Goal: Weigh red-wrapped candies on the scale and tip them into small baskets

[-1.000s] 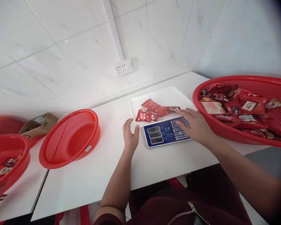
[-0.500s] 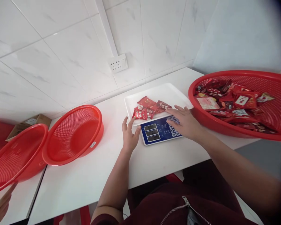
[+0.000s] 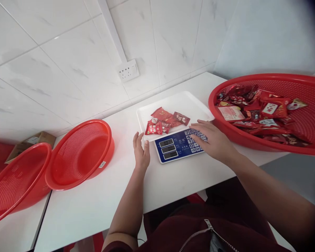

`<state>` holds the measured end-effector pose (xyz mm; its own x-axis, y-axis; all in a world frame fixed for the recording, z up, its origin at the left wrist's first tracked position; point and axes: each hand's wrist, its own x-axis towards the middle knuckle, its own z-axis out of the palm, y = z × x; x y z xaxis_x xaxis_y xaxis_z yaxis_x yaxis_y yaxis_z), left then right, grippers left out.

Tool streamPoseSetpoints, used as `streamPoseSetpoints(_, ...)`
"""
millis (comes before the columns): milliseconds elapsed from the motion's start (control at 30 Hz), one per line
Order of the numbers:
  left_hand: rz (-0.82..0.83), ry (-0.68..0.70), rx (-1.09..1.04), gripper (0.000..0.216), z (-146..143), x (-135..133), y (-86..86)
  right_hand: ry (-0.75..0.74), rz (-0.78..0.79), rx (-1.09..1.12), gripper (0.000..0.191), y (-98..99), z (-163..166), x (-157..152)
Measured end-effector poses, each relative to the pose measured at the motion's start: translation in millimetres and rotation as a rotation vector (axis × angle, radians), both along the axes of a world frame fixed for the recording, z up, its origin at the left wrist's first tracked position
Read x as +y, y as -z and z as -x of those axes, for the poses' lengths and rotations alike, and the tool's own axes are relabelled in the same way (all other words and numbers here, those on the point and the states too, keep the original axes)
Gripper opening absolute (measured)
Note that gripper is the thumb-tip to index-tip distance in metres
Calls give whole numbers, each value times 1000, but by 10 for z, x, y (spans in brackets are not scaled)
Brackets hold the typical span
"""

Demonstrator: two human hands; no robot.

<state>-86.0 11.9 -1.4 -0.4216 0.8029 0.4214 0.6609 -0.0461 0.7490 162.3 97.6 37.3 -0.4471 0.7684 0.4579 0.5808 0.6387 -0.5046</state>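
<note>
A digital scale (image 3: 176, 149) with a white tray (image 3: 196, 109) stands on the table before me. Several red snack packets (image 3: 161, 113) lie in a loose pile on the tray's left half, one darker packet (image 3: 181, 118) at their right. Beside the scale's front left corner is my left hand (image 3: 142, 154), fingers apart and holding nothing. My right hand (image 3: 214, 140) hovers over the right side of the keypad, fingers spread and nothing in them; it hides some keys. Whether its fingertips touch the scale I cannot tell.
A large red basket (image 3: 267, 77) of mixed snack packets stands close on the right. Two more red baskets, one nearer (image 3: 106, 154) and one farther left (image 3: 39, 196), stand on the left, with a cardboard box (image 3: 48, 138) behind. A socket (image 3: 128, 71) is on the tiled wall.
My right hand has drawn back from the packets towards the right, uncovering the darker one. My left hand has shifted slightly away from the tray. The other person's hand at lower left is gone from view.
</note>
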Motion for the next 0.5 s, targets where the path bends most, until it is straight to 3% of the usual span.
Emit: streamPoseSetpoints(500, -37, -37, -112, 43, 18, 33, 67, 0, -42, 35, 29, -21, -13, 59)
